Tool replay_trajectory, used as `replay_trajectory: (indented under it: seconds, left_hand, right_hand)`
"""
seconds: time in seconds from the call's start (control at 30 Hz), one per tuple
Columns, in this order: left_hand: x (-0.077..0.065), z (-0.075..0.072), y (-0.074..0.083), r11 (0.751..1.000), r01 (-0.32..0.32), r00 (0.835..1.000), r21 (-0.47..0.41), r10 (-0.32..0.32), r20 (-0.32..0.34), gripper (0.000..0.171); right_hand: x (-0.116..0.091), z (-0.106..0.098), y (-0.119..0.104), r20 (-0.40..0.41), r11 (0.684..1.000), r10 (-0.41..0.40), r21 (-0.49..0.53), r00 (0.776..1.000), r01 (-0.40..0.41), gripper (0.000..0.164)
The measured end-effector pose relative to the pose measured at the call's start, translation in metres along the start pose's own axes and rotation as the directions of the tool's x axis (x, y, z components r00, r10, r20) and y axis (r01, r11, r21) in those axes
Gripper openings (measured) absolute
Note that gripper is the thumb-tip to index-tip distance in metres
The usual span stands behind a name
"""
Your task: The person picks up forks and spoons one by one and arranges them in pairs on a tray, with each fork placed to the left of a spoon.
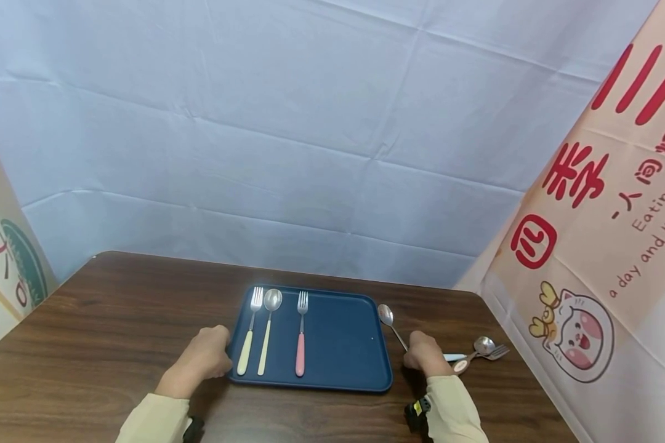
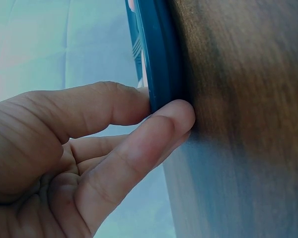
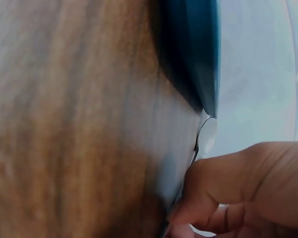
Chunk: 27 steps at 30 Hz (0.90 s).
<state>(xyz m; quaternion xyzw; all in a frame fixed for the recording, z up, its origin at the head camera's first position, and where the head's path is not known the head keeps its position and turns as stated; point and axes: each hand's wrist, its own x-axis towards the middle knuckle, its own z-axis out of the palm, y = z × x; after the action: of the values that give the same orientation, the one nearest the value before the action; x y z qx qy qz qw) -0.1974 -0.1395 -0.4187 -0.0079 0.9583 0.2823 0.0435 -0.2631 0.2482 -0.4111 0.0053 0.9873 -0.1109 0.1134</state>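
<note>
My left hand (image 1: 204, 355) pinches the left rim of a dark blue tray (image 1: 338, 344), thumb over the edge and fingers under it in the left wrist view. On the tray lie a fork (image 1: 245, 352) with a pale yellow handle, a spoon (image 1: 264, 351) with a slim cream handle, and a fork (image 1: 300, 354) with a pink handle, all pointing away from me. My right hand (image 1: 425, 353) holds a spoon (image 1: 385, 314) by its handle just off the tray's right side. Its bowl lies beside the tray's edge; the handle's end is hidden under the fingers.
Right of my right hand, another spoon (image 1: 483, 345) lies across a fork (image 1: 497, 352) with a light blue handle. All this rests on a dark brown wooden table (image 1: 116, 307). A pale cloth (image 1: 282, 154) hangs behind it, and a printed banner (image 1: 615, 246) stands along the right side.
</note>
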Motion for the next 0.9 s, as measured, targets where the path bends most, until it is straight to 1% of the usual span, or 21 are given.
replay_trajectory:
  seconds: [0.13, 0.33, 0.4, 0.57, 0.73, 0.9]
  left_hand:
    - [0.0004, 0.0007, -0.0002, 1.000, -0.001, 1.000, 0.000, 0.001, 0.002, 0.015]
    - [0.0001, 0.0004, -0.0001, 1.000, 0.002, 1.000, 0.000, -0.002, 0.002, 0.016]
    - [0.0001, 0.0006, -0.0003, 1.000, -0.002, 1.000, 0.001, 0.002, -0.001, 0.016]
    - [0.0002, 0.0003, 0.0001, 1.000, 0.001, 1.000, 0.000, -0.001, 0.000, 0.015]
    - [-0.0006, -0.0005, 0.0007, 1.000, 0.003, 1.000, 0.003, -0.003, 0.003, 0.015]
    - [-0.0012, -0.0010, 0.0010, 1.000, -0.001, 1.000, -0.001, 0.001, 0.001, 0.015]
  right_hand:
    - [-0.0011, -0.0022, -0.0006, 0.012, 1.000, -0.002, 0.000, 1.000, 0.002, 0.010]
    - [-0.0022, -0.0019, 0.0017, 0.004, 0.996, 0.021, 0.091, 1.000, -0.021, 0.011]
    - [-0.0019, -0.0011, 0.0022, 0.009, 0.994, 0.022, 0.106, 1.000, -0.023, 0.011]
    - [-0.0004, 0.0003, 0.0002, 0.024, 0.996, 0.020, 0.091, 1.000, -0.022, 0.009]
    - [0.0035, 0.0017, 0.0005, 0.032, 0.996, 0.046, 0.081, 0.998, -0.048, 0.008]
    - [0.0044, 0.0026, 0.0018, 0.035, 0.996, 0.044, 0.081, 0.998, -0.047, 0.008]
